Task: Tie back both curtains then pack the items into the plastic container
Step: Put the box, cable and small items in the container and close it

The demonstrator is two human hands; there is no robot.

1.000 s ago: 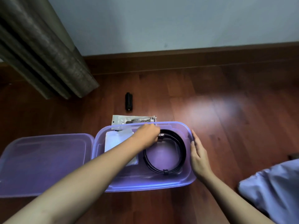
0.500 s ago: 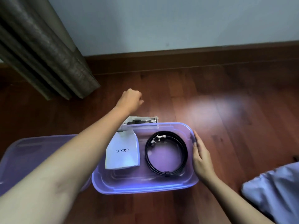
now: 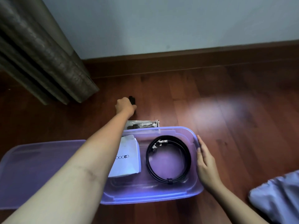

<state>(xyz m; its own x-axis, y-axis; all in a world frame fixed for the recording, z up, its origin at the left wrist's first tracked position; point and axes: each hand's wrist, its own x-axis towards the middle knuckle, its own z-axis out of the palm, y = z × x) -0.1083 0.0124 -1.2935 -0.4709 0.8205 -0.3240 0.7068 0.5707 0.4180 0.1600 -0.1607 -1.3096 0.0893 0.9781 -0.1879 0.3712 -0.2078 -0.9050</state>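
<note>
On wooden floor [image 3: 226, 97] below a pale wall [image 3: 161, 21], noted a grey-brown curtain [image 3: 40, 54] hanging at far left, hem down at the boards. Saw purple lid [image 3: 40, 167] lying flat just left of the plastic container [image 3: 153, 198]; could not tell under the forearm whether the two touched. Found container open, nearest the viewer. Recorded blue-grey cloth [image 3: 278, 196] at lower right, apart from the container. Inside, logged coiled black cable [image 3: 169, 181] at right and white packet [image 3: 129, 160] at left, apart from each other, packet partly under the forearm. Spotted clear bag [image 3: 144, 124] with dark parts on the floor, just behind the far rim. Marked right hand [image 3: 206, 164] flat against the container's right wall, fingers straight and together, holding nothing. Marked left hand [image 3: 125, 107] stretched beyond the bag, fingers curled over the near end of a small black item [image 3: 132, 99] on the floor near the curtain hem, far end showing past the knuckles.
</note>
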